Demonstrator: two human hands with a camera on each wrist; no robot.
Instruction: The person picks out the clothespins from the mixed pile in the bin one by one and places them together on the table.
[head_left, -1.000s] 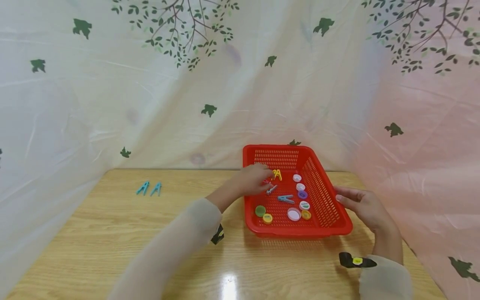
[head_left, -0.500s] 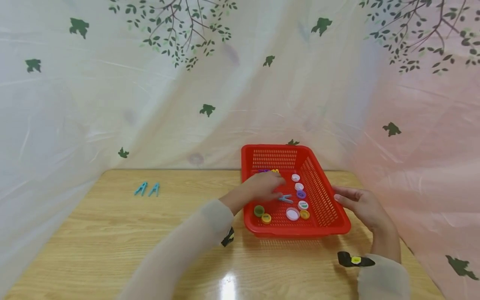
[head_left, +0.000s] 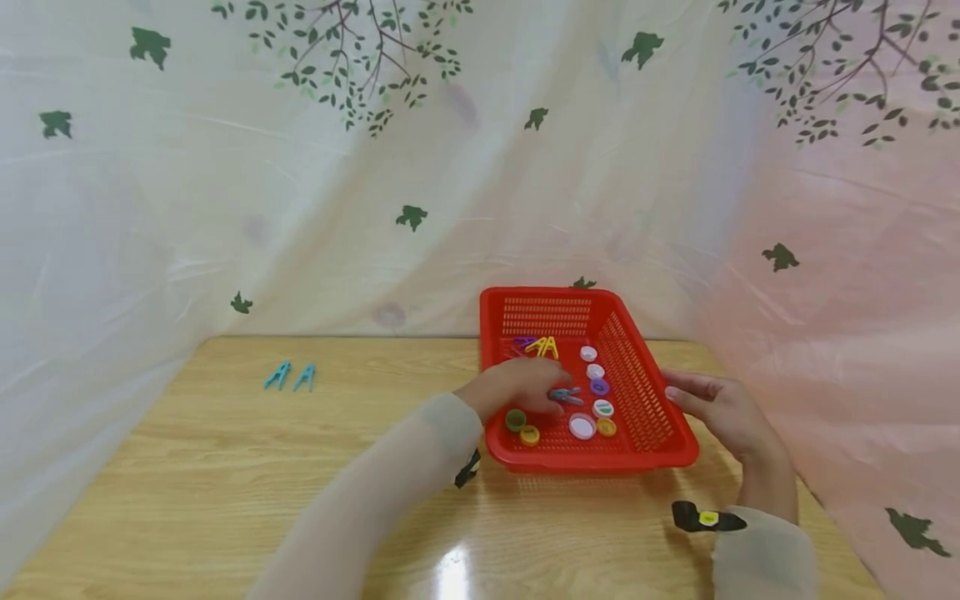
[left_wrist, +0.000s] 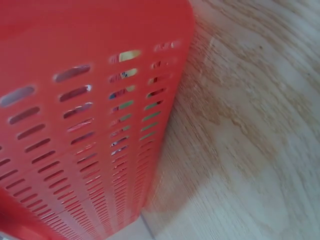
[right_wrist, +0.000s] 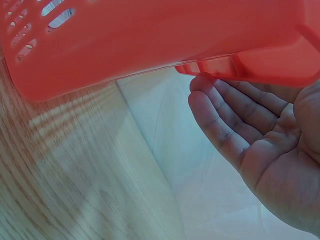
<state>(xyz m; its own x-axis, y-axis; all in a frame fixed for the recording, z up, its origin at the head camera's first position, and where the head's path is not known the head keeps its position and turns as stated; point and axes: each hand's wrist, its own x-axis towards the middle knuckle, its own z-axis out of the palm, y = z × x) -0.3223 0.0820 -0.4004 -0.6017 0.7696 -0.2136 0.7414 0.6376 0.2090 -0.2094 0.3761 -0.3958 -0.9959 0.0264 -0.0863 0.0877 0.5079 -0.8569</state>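
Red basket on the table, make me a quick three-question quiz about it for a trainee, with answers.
1. True or false: the left hand reaches into the red plastic basket.
2. How many light-blue clothespins lie on the wood-grain table, outside the basket?
3. The right hand touches: A) a yellow clothespin, B) a bottle cap, C) the basket.
Key: 1 true; 2 two; 3 C.

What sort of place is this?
Probably a screened-off tabletop workspace, maybe a recording setup: leaf-printed sheeting hangs behind and beside a wood-grain table, which bears a red basket of small caps and clips.
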